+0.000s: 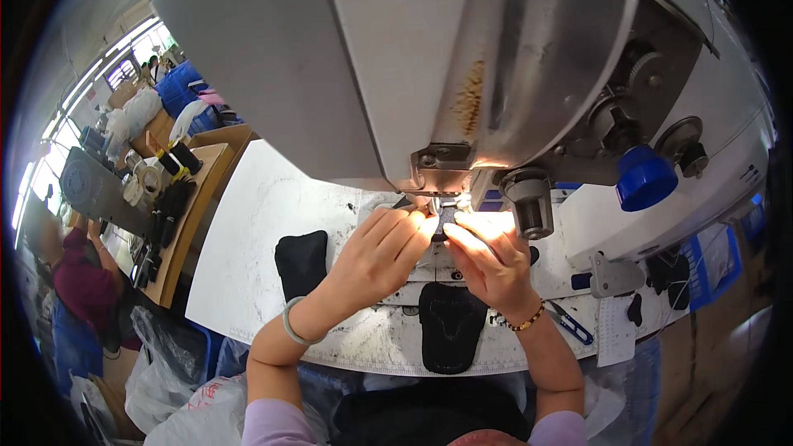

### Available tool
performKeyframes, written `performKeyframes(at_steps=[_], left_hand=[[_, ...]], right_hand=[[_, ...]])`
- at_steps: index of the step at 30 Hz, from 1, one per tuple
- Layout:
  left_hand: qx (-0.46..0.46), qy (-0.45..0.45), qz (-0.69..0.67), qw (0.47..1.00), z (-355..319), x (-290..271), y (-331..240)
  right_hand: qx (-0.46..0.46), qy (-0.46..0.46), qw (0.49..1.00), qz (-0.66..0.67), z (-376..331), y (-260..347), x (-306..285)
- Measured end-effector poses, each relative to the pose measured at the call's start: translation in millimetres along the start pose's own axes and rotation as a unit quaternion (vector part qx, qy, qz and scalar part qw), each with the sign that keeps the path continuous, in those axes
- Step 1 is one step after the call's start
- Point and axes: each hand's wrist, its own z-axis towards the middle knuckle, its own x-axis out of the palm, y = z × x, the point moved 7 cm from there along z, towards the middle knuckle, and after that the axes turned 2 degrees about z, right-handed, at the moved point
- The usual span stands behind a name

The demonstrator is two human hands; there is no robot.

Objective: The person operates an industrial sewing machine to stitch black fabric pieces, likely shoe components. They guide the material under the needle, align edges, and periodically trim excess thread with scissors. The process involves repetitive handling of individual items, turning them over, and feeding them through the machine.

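Under the lit needle area of a large grey sewing machine (363, 58), both hands pinch a small dark fabric piece (447, 221). My left hand (378, 254) comes from the left, its fingertips closed at the piece's left edge. From the other side, my right hand (494, 258) presses thumb and fingers on its right edge. The machine head hides the needle. A black fabric piece (453, 329) with a faint outline lies on the white worktable (248, 289) between my forearms. Another black piece (301, 264) rests left of my left hand.
Right of my right wrist are dark-blue thread snips (572, 324) and a white paper sheet (616, 330). A blue knob (647, 179) juts from the machine. At far left, a person in a dark red top (83, 281) works near a wooden table (192, 223). Plastic bags (198, 413) sit below.
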Motion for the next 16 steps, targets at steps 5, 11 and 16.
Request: performKeyframes(at_steps=[5,11,16], left_hand=[[0.008,0.016,-0.012,1.0,-1.8,3.0,1.5],[0.028,0.02,0.022,0.999,-2.2,3.6,-7.6],[-0.106,0.007,-0.266,0.958,-29.4,22.6,55.0]], right_hand=[[0.027,0.01,0.999,-0.015,12.2,4.6,-5.5],[0.043,0.015,0.999,-0.006,14.5,1.1,-4.0],[0.082,0.019,0.996,0.017,6.6,-10.0,3.1]])
